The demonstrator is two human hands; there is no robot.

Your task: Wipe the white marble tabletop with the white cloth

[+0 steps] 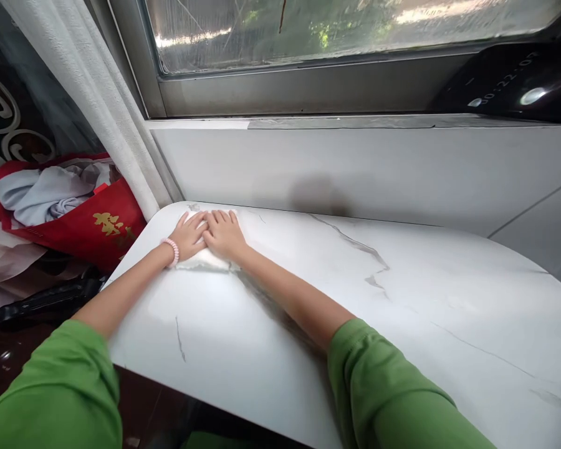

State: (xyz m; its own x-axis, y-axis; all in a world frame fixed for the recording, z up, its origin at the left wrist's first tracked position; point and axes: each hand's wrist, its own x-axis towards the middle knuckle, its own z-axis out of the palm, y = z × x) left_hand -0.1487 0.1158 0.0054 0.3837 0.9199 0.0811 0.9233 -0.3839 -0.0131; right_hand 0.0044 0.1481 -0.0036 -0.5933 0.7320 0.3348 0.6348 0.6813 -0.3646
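Observation:
My left hand [189, 236] lies flat with its fingers spread, a pink beaded bracelet [172, 251] round the wrist. Beside it my right hand [224, 234] is also flat, its thumb side touching the left hand's fingers. Both palms press on a white cloth [206, 260] at the far left corner of the white marble-patterned table [280, 337]. Only the cloth's near edge shows; the hands cover the rest.
A tiled wall [355, 168] and a metal-framed window [299, 90] rise behind the table. Left of it hang a white curtain [93, 93] and a red bag [121, 215] stuffed with light-coloured fabric [51, 193]. A black object with a digital timer [509, 81] is at the upper right.

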